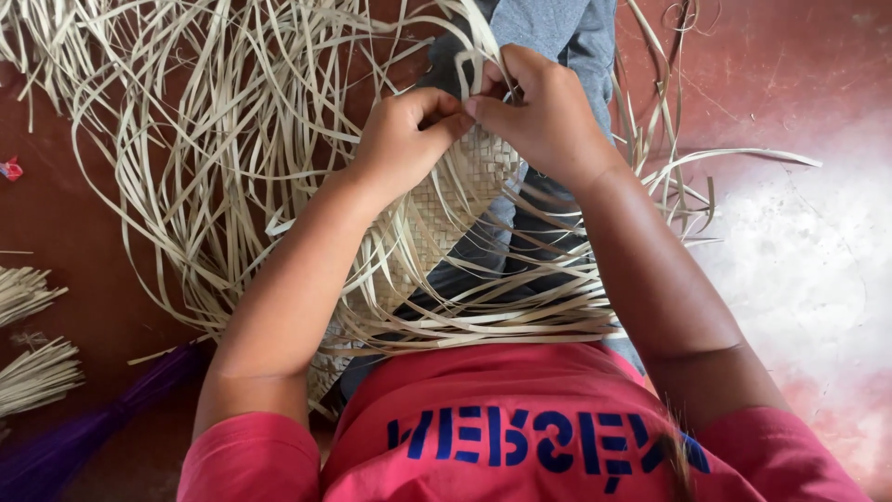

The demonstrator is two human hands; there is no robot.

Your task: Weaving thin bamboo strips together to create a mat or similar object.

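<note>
My left hand [404, 139] and right hand [544, 116] both pinched tight on pale strips at the edge of the woven mat [446, 200], mat across my lap, loose strips [223, 139] fanned over the red floor [780, 65]

- Woven strip [446, 209] lies across the person's lap, under both hands.
- Loose strands [214, 139] spread left, on the floor [790, 65].
- Bundles [32, 372], perhaps tied, at far left.

home weaving floor: loose straw strips [232, 139]
</note>
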